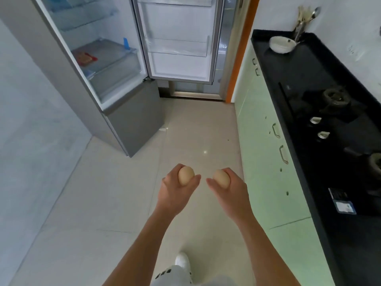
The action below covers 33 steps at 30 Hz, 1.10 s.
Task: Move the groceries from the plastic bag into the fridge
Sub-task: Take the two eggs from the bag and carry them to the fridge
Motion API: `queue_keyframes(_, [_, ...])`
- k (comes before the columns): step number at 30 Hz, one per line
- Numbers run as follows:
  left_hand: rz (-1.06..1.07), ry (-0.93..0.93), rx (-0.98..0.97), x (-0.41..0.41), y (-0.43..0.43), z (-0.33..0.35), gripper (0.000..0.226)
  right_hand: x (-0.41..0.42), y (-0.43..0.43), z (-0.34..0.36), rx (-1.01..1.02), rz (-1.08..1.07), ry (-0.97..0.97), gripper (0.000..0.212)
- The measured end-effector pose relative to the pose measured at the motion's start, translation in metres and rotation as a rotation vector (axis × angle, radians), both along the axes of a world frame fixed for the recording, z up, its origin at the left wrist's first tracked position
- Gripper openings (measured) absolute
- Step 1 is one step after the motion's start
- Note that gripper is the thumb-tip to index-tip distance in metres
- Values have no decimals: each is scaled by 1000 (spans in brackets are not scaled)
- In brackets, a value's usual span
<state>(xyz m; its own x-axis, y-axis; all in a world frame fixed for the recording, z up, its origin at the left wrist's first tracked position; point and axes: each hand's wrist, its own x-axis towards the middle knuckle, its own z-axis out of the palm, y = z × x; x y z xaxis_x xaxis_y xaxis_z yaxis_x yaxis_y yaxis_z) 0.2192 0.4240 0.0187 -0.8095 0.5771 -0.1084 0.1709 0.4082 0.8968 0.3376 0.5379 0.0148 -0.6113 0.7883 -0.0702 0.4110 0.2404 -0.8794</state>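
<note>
Holding one pale brown egg apiece, the person stood on the light floor tiles (pixel 115 203) facing the fridge (pixel 127 112). The left hand (pixel 177 189) was closed around the left egg (pixel 186 176), thumb on one side and fingers curled over the far side, so that the egg's upper end showed above the knuckles. The right hand (pixel 231 190) was clamped in the same way on the right egg (pixel 221 178). Both hands were held out in front of the body, near each other but not touching, well short of the fridge.

The fridge's upper door (pixel 181 58) stood swung open, its clear door bins facing the camera. Inside the upper compartment, glass shelves and a clear drawer (pixel 115 77) were visible, with a red packet (pixel 85 58) lying on the shelf above the drawer and a blue clip (pixel 126 43) standing near the shelf's back right edge. The grey lower door was shut.

Along the right ran a black countertop (pixel 305 65) over pale green cabinets (pixel 268 162), with a gas hob (pixel 334 108) set into it. A white bowl (pixel 280 44) sat at the far end, just beside a utensil holder (pixel 300 29) with a spoon. A white shoe (pixel 182 262) showed at the bottom edge.
</note>
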Motion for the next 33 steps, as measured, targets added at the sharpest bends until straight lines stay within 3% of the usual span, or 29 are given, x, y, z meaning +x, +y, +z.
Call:
queue_keyframes(16, [237,-15,17,-159,1,-18,32,-188,24,-20,38,255,-22,27])
queue_keyframes(26, [359,39,-14,-292,80,-12,22,-344,121,-10,54,394,25,29])
queue_keyframes(33, [380,105,-18,-386,153,-4,29,-442,190,0,47,431,88,35])
